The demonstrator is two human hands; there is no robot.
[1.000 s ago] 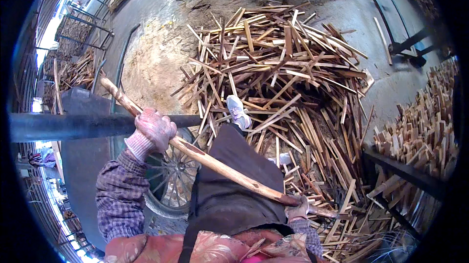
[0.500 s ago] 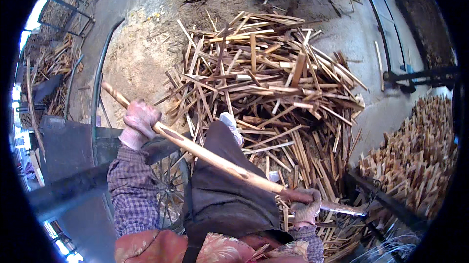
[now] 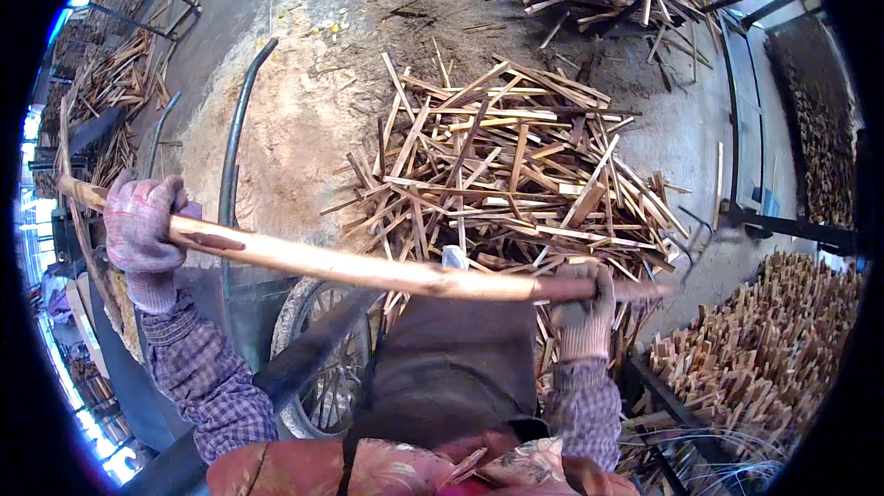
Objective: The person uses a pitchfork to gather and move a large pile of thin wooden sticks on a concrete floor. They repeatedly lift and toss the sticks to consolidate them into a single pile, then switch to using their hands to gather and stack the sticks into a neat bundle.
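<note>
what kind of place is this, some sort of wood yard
Most likely a wood yard or timber workshop. A big pile of split wood strips covers the concrete floor, sawdust is spread beside it, and more cut sticks are stacked at the lower right.

A long, pale wooden handle (image 3: 368, 266), smooth and reddish-streaked, lies nearly level, running from nine o'clock towards three o'clock.
</note>
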